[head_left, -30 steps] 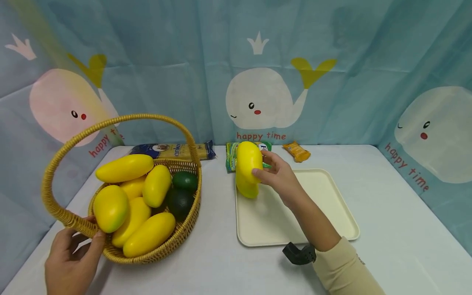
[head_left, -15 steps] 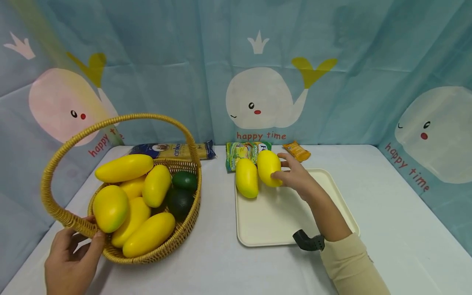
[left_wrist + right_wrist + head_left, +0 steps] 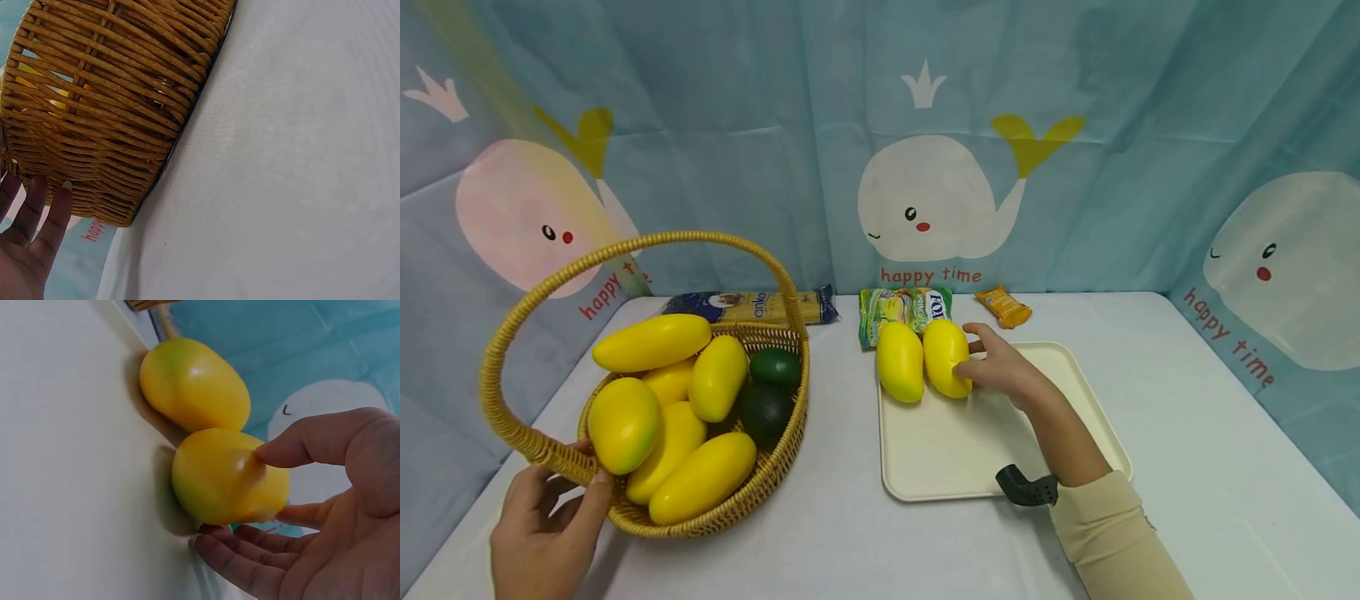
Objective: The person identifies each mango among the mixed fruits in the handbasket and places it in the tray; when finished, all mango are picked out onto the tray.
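My left hand (image 3: 547, 525) grips the wicker basket (image 3: 775, 479) at its left rim, by the foot of the handle. In the left wrist view the fingers (image 3: 53, 222) lie against the woven side. Several yellow mangoes (image 3: 703, 479) fill the basket, with two dark green avocados (image 3: 767, 412) at its right. On the cream tray (image 3: 970, 458), my right hand (image 3: 1003, 371) holds a mango (image 3: 946, 357) between thumb and fingers at the far left corner. Just left of it lies another mango (image 3: 900, 362). In the right wrist view the thumb presses the held mango (image 3: 219, 478).
Behind the tray lies a green candy bag (image 3: 880, 304), with a small orange packet (image 3: 1003, 308) to its right. A blue and yellow pasta packet (image 3: 745, 307) lies behind the basket. A blue curtain (image 3: 760, 167) with whales encloses the white table (image 3: 820, 542).
My right hand has brought its mango over to the right and down onto the tray, beside the other one, which it overlapped before. My left hand stays on the basket.
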{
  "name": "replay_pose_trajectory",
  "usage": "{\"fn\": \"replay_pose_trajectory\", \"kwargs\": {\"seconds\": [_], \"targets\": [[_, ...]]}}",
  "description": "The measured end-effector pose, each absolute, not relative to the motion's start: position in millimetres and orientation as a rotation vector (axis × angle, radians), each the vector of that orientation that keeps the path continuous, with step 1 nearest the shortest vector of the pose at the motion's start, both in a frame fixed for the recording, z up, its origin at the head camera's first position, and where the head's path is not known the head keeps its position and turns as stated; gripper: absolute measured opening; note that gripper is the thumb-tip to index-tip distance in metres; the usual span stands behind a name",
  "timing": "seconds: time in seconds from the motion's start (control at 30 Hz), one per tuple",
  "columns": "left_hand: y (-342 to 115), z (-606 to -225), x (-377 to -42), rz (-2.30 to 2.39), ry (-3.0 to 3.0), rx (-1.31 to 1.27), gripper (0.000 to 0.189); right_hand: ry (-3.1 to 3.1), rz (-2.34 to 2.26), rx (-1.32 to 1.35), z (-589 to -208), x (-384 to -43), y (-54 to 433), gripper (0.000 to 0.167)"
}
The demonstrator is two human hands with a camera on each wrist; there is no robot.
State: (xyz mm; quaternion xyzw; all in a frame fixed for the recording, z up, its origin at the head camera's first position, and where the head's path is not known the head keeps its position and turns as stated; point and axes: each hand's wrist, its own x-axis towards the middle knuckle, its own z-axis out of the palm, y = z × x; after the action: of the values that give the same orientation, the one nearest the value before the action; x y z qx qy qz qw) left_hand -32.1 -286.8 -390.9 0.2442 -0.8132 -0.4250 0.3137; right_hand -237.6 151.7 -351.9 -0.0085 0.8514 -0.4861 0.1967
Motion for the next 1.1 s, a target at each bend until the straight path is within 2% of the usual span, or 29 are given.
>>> {"fn": "replay_pose_trajectory", "kwargs": {"seconds": [0.33,1.1], "targets": [[-287.2,-391.4,-32.1,-1.124,-2.131,0.615,0.040,2.421,-1.299,-0.045,-352.8,-236.1,153.6,0.076],[-287.3,-392.4,-32.8,-1.109,-2.148,0.643,0.040,2.402,-1.342,0.016,-354.9,-237.0,150.9,0.074]]}}
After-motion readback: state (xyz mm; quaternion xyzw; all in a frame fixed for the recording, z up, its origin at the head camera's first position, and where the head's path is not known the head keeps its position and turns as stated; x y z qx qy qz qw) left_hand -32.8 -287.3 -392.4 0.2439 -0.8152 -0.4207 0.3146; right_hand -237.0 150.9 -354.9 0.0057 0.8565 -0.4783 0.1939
